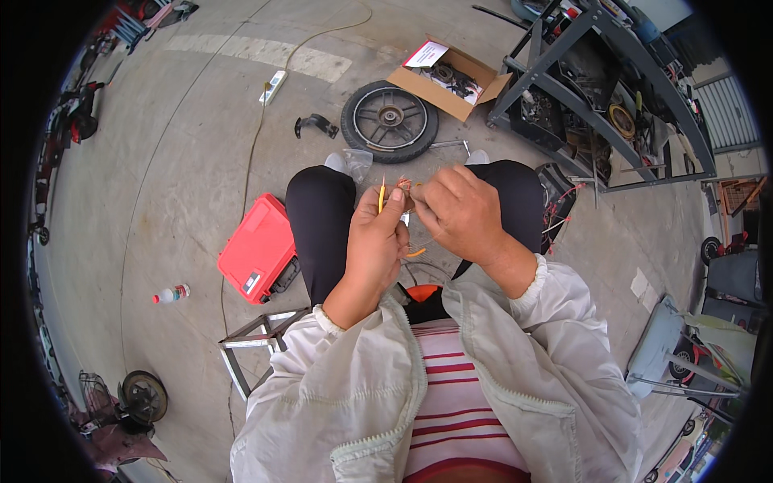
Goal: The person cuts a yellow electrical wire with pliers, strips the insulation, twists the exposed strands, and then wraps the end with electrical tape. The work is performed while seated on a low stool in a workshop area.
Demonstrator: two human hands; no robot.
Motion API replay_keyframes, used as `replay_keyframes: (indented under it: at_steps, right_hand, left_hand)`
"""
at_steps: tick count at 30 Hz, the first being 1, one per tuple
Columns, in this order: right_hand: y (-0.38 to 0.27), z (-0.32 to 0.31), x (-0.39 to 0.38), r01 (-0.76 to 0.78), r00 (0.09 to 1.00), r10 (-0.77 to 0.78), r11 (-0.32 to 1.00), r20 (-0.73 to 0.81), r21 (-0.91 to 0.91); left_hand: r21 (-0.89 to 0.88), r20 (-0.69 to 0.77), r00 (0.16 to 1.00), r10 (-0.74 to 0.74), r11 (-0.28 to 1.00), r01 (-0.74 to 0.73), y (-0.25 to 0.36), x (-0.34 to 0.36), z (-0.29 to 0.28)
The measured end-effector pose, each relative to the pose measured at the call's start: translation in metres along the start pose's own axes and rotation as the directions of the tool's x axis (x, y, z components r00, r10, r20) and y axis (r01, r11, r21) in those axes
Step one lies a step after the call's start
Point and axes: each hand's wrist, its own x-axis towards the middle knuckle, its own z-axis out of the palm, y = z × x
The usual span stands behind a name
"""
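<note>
Both my hands are raised over my lap, between my bent knees. In my left hand [377, 233], closed with the thumb on top, is a slim yellow piece [382, 198] with a thin pointed end, standing upright; whether it is a wire or a small tool cannot be told. Fine reddish wire strands [404, 184] show between the hands, and the fingertips of my right hand [460, 208] pinch at them. A second yellow bit [416, 253] pokes out below, beside the left hand. The fingers hide much of the wire.
A black-tyred wheel [390, 117] lies ahead, beside an open cardboard box [452, 103] of parts. On the left sit a red plastic case [259, 248], a bottle [171, 294] and a metal frame [251, 341]. A loaded metal rack [592, 121] stands far right. A cable crosses the floor, near a power strip [273, 87].
</note>
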Motion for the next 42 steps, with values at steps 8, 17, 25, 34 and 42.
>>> replay_keyframes:
  at_steps: [8,17,25,34,42]
  right_hand:
    - [0.001,0.008,0.002,-0.117,0.988,0.124,0.99,-0.089,0.073]
    - [0.006,0.008,0.006,-0.244,0.965,0.26,0.943,-0.04,0.228]
    - [0.001,0.013,0.001,-0.28,0.948,0.309,0.926,-0.08,0.254]
    - [-0.001,0.006,-0.006,-0.213,0.964,0.23,0.968,-0.131,0.136]
    - [-0.003,0.01,0.012,-0.105,0.986,0.115,0.991,-0.121,0.087]
  left_hand:
    - [0.041,0.008,0.999,0.051,0.998,-0.051,-0.009,0.01,-0.003]
    - [-0.053,0.046,0.999,-0.003,0.999,0.005,-0.003,0.019,-0.001]
    - [-0.06,0.094,0.995,-0.046,0.997,0.052,-0.001,0.017,-0.008]
    - [-0.046,0.112,0.987,-0.118,0.991,0.124,0.002,0.012,-0.006]
    - [0.024,0.022,0.999,-0.041,0.999,0.041,0.015,0.012,-0.011]
